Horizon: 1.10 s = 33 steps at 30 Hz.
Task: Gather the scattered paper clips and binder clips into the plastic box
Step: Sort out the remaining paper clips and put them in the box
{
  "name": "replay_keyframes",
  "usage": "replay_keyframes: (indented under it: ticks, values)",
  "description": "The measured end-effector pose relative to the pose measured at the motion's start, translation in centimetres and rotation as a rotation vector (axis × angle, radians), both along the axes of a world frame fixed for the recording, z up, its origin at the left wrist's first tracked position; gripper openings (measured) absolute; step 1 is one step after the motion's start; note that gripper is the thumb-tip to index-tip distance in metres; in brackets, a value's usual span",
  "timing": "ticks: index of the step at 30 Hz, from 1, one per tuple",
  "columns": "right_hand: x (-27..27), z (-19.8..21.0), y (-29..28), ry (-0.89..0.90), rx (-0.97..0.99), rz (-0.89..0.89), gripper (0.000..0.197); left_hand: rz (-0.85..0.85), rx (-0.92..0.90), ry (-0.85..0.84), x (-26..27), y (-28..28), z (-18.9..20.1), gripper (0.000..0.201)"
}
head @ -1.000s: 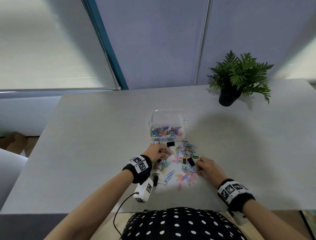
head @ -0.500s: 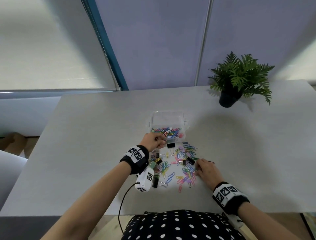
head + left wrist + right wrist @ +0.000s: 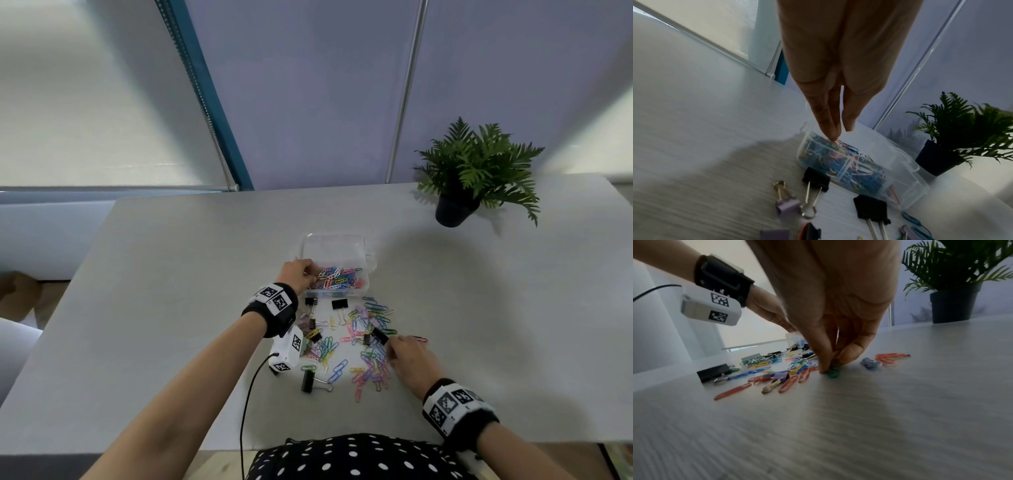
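A clear plastic box (image 3: 369, 254) holds a heap of coloured paper clips (image 3: 337, 277). My left hand (image 3: 309, 274) is over the box's near left corner. Its fingers (image 3: 826, 116) point straight down, tips touching the clips inside, and nothing shows between them. More paper clips (image 3: 371, 368) and black binder clips (image 3: 339, 304) lie scattered on the table in front of the box. My right hand (image 3: 390, 346) is at the right edge of that scatter and pinches a green paper clip (image 3: 832, 374) against the table with thumb and fingers (image 3: 824, 353).
A potted fern (image 3: 454, 209) stands at the back right of the grey table (image 3: 171, 308). A purple binder clip (image 3: 787, 207) and two black ones (image 3: 871, 209) lie just in front of the box. Red clips (image 3: 890, 357) lie right of my right hand.
My left hand has moved from the scattered clips forward to the box and now reaches into it. The right hand has stayed low at the right side of the scatter.
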State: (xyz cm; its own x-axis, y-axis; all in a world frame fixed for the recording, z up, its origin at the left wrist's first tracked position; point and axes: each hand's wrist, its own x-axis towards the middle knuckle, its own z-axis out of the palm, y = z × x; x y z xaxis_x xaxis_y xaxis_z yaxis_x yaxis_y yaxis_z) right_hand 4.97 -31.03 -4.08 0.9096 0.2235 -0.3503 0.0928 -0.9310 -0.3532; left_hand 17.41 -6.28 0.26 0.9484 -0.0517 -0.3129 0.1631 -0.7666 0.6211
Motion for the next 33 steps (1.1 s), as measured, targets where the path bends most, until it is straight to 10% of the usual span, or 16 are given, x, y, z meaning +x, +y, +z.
replay_keyframes:
  ticks: [9,21,33]
  values:
    - [0.7,1.2,-0.6,0.111,0.132,0.032,0.018,0.018,-0.127,-0.18,-4.6,1.2,1.1,0.028]
    - [13.2,6.6,6.8,0.278,1.03,-0.504,0.011,-0.67,0.056,-0.106,-11.6,-5.0,-0.3,0.024]
    - [4.3,3.8,-4.4,0.096,0.157,-0.222,0.034,-0.665,0.305,-0.046,-12.4,-7.4,-3.8,0.065]
